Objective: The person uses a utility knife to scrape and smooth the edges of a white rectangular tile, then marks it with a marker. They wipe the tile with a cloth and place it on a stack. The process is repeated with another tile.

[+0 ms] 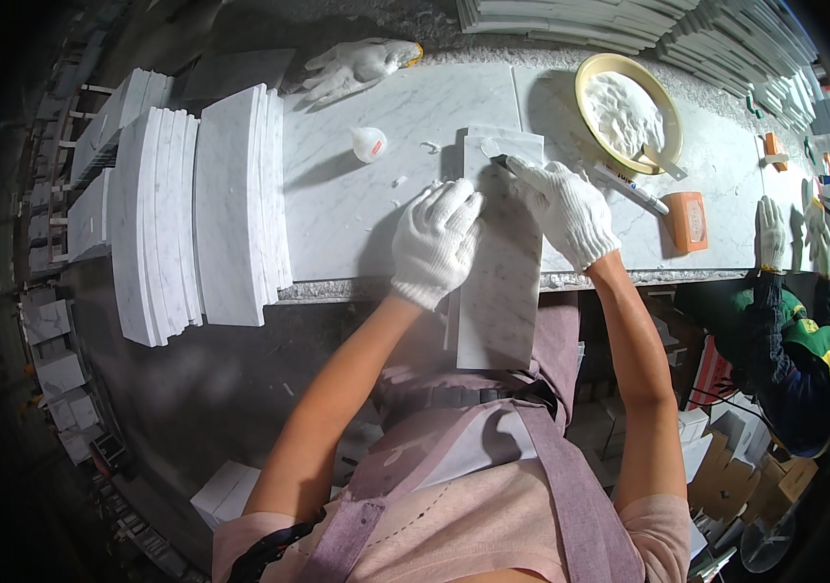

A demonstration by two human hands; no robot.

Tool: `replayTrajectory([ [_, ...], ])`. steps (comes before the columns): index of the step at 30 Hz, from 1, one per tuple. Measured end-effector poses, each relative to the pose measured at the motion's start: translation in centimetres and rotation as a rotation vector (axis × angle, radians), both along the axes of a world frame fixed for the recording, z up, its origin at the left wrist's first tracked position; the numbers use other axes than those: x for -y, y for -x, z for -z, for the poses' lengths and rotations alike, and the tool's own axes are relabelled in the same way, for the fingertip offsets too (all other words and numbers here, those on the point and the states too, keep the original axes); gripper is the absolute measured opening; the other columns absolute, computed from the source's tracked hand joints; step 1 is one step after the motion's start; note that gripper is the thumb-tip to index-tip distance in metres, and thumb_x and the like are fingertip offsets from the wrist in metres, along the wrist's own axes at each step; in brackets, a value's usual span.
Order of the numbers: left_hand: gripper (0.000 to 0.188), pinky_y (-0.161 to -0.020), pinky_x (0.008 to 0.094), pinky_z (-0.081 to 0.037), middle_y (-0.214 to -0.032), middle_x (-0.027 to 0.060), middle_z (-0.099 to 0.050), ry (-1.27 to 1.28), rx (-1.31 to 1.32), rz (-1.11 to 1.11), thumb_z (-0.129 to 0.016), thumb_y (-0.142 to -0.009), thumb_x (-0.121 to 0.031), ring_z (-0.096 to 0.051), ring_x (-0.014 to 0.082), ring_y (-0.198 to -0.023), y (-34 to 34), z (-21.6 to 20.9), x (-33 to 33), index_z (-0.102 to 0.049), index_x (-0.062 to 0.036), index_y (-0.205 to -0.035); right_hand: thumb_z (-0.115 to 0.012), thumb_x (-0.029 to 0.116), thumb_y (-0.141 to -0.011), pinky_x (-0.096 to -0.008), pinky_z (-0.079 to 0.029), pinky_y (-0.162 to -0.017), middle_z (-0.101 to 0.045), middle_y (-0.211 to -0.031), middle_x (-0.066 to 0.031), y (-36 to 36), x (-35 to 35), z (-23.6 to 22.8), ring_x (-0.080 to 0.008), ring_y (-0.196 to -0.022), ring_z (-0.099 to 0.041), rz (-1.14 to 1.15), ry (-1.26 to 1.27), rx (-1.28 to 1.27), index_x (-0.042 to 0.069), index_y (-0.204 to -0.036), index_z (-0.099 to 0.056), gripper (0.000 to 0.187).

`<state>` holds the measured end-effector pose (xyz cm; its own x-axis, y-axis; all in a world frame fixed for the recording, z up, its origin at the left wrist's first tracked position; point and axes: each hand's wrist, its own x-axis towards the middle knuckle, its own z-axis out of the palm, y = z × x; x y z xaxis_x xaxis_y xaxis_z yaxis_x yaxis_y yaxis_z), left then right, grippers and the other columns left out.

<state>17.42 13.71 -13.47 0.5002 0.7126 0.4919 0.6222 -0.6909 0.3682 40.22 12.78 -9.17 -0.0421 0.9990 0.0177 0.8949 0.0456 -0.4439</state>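
A long grey-veined marble tile [497,316] lies in front of me, its near end jutting past the bench edge. My left hand [438,241], in a white knitted glove, is closed on the tile's left edge with its fingers bent over the top. Gloved the same way, my right hand [571,214] is over the tile's far right part. Its fingers pinch a small dark flat piece [499,159] against the tile face; the piece is mostly hidden, so its kind is unclear. White crumbs [429,148] lie left of the tile.
Stacked marble tiles [238,204] stand at left. Behind are a loose glove [361,68] and a small white bottle [369,145]. To the right are a bowl [582,92] of white paste with a scraper, a marker [633,189] and an orange block [689,222]. A co-worker [794,340] works at far right.
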Motion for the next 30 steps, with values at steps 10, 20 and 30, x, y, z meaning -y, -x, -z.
replayTrajectory([
  [10, 0.031, -0.106, 0.0472, -0.052, -0.13, 0.0083, -0.066, -0.038, 0.017, -0.006, -0.076, -0.088, -0.021, -0.064, 0.0329, -0.12, -0.1, -0.1, -0.1, -0.074, -0.0118, -0.118, -0.063, 0.027, -0.101, -0.0457, -0.059, -0.075, -0.076, -0.097, -0.018, 0.7, -1.8, -1.1, -0.0383, -0.087, -0.074, -0.021, 0.141, 0.072, 0.026, -0.14, -0.069, 0.039],
  [20, 0.028, -0.101, 0.0469, -0.053, -0.126, 0.0096, -0.068, -0.058, 0.02, -0.004, -0.077, -0.088, -0.021, -0.066, 0.0327, -0.116, -0.4, -0.4, -0.2, -0.075, -0.0111, -0.114, -0.06, 0.025, -0.103, -0.0456, -0.059, -0.078, -0.075, -0.1, -0.0173, 0.5, -2.7, 0.0, -0.0377, -0.091, -0.073, -0.038, -0.112, -0.046, 0.023, -0.139, -0.07, 0.037],
  [30, 0.03, -0.103, 0.0468, -0.052, -0.127, 0.0093, -0.067, -0.059, 0.039, -0.004, -0.077, -0.088, -0.02, -0.066, 0.0328, -0.116, -0.4, -0.2, -0.3, -0.074, -0.0122, -0.116, -0.06, 0.023, -0.102, -0.0469, -0.058, -0.08, -0.073, -0.106, -0.0184, 0.1, -1.8, -1.8, -0.0386, -0.093, -0.072, -0.022, 0.088, 0.039, 0.024, -0.139, -0.069, 0.038],
])
